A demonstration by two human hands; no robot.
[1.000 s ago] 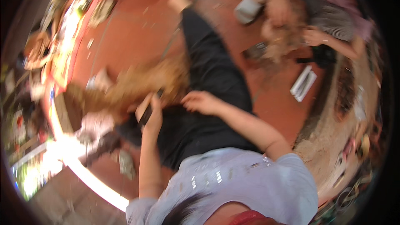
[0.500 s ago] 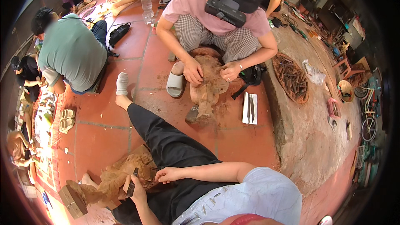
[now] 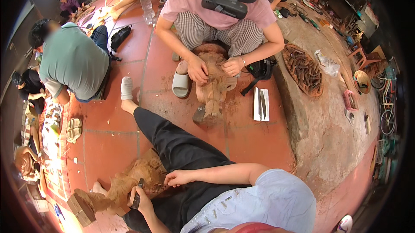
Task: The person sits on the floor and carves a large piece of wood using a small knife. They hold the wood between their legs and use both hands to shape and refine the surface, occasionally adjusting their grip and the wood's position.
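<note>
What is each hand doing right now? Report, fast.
Left hand: closed around a dark carving tool, against the wooden carving.
Right hand: fingers curled, resting on the wooden carving, holding nothing visible.

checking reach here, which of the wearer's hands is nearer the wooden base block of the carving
Left. The left hand grips a dark tool beside the base block; the right hand rests farther along the carving.

Left hand: closed in a fist, forearm rising from the lower edge. Right hand: palm down, fingers curled, forearm bare and extended leftward across the lap. Hands are near each other, not touching.
</note>
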